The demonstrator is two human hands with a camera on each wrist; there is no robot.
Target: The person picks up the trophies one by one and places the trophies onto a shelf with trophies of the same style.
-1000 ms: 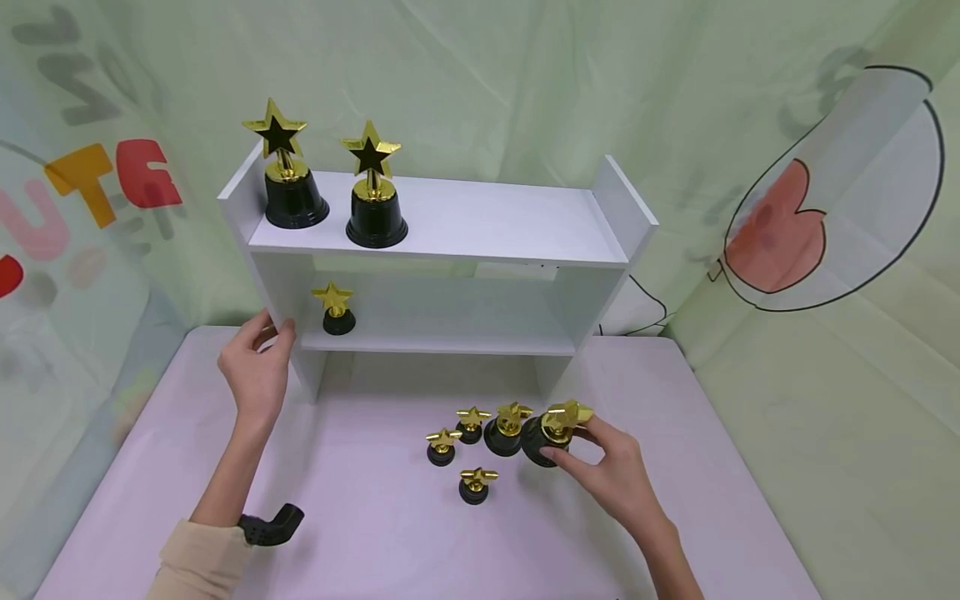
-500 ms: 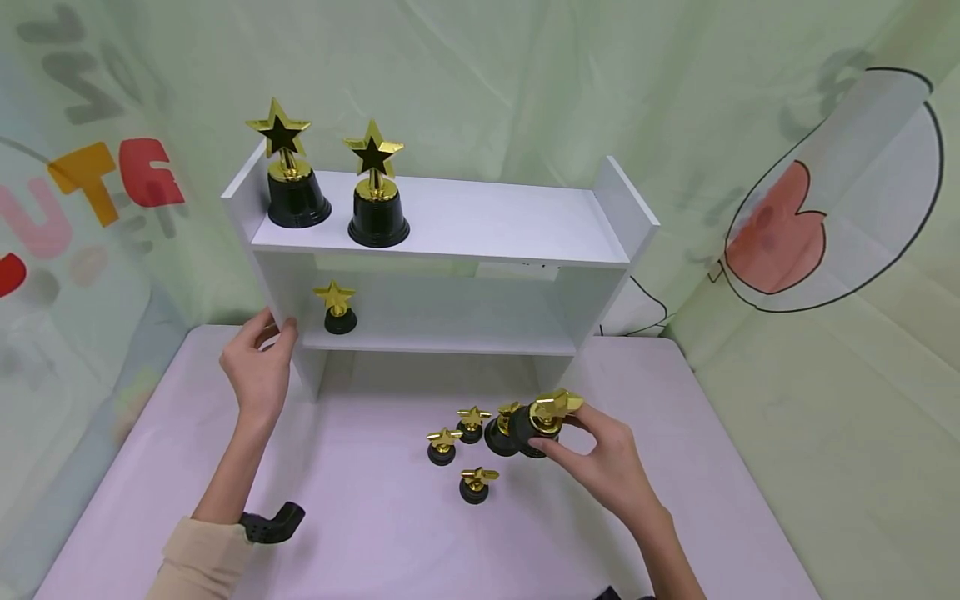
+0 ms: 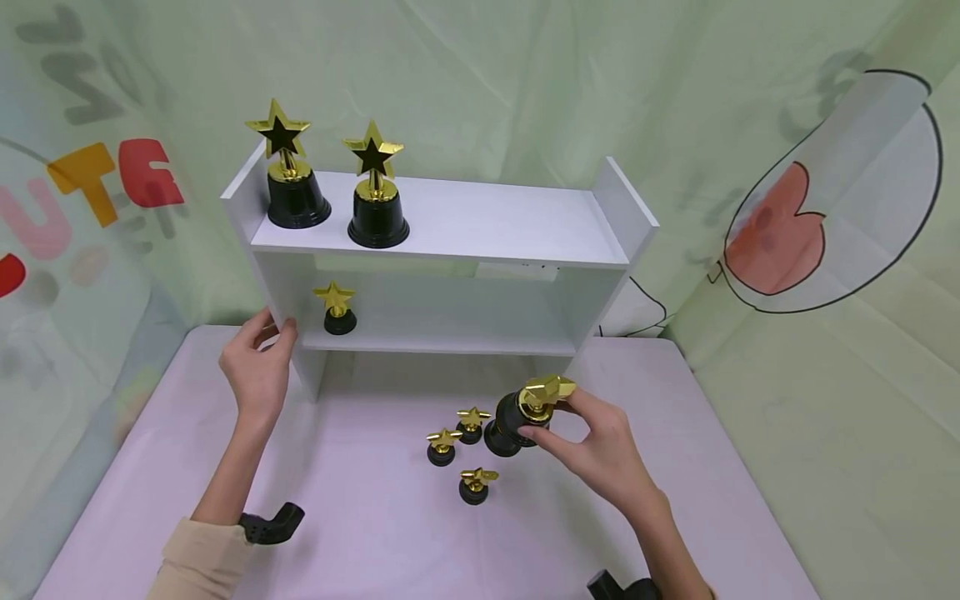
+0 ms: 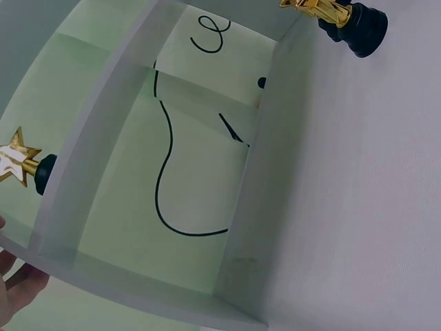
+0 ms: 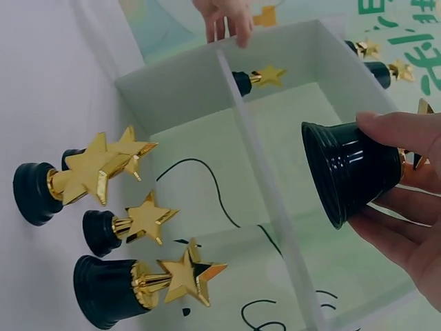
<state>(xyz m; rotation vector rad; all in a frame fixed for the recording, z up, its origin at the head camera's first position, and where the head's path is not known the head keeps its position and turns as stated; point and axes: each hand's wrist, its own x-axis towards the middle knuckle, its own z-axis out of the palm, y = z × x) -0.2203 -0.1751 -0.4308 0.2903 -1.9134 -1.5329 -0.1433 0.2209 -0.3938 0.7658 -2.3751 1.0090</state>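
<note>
White shelving (image 3: 480, 215) is pinched by the left hand (image 3: 258, 367), a trophy (image 5: 353, 169) by the right hand (image 3: 600, 446).

The worktop (image 3: 375, 542) here is pale lilac, and a white shelf unit (image 3: 622, 212) stands on it. Its upper board (image 3: 495, 218) carries two large star trophies (image 3: 378, 221), upright towards the left; its lower board (image 3: 450, 340), one small star trophy (image 3: 340, 320), also left. On the worktop before it stand three little trophies (image 3: 441, 454) and a bigger trophy (image 3: 498, 442), partly hidden.
</note>
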